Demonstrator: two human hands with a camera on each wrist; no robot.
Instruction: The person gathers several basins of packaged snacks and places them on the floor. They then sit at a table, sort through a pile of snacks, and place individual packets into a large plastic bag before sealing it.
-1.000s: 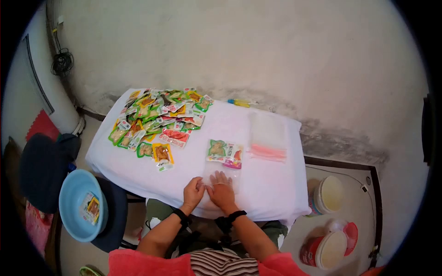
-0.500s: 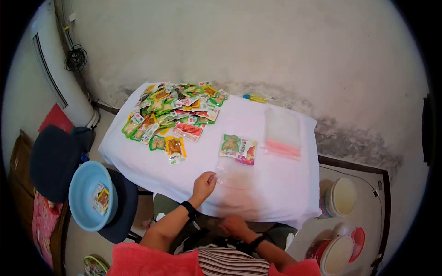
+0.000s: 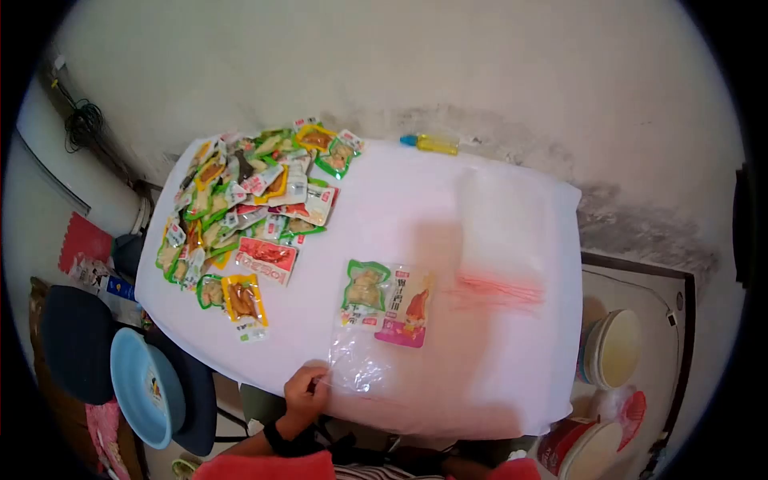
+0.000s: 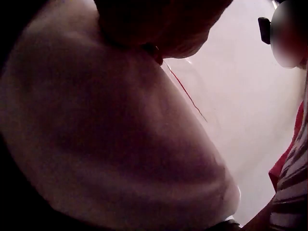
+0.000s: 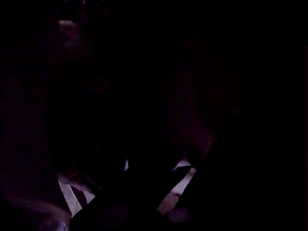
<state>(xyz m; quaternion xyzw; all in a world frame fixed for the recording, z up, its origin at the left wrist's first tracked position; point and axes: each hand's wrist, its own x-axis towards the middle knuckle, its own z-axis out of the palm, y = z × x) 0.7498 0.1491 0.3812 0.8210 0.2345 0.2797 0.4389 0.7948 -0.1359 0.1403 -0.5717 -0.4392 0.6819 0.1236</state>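
Note:
At the table's front edge, my left hand (image 3: 308, 390) pinches the corner of a clear zip bag (image 3: 360, 370) lying flat on the white cloth. Inside the bag's far part are a green-edged food packet (image 3: 366, 290) and a white and purple packet (image 3: 408, 308), side by side. The left wrist view shows the left hand (image 4: 163, 29) as a dark shape, with the bag's red seal line (image 4: 185, 91) running from its fingertips. My right hand is below the table edge in the head view, and the right wrist view is too dark to make it out.
A heap of food packets (image 3: 232, 200) covers the table's left side. Clear bags with pink seals (image 3: 500, 240) are stacked at right. A yellow bottle (image 3: 436, 144) lies at the back edge. A blue basin (image 3: 144, 392) stands at left, buckets (image 3: 614, 348) at right.
My right hand has left the bag and dropped below the table edge, out of sight. My left hand still pinches the bag's corner. The head view has shifted and come closer to the table.

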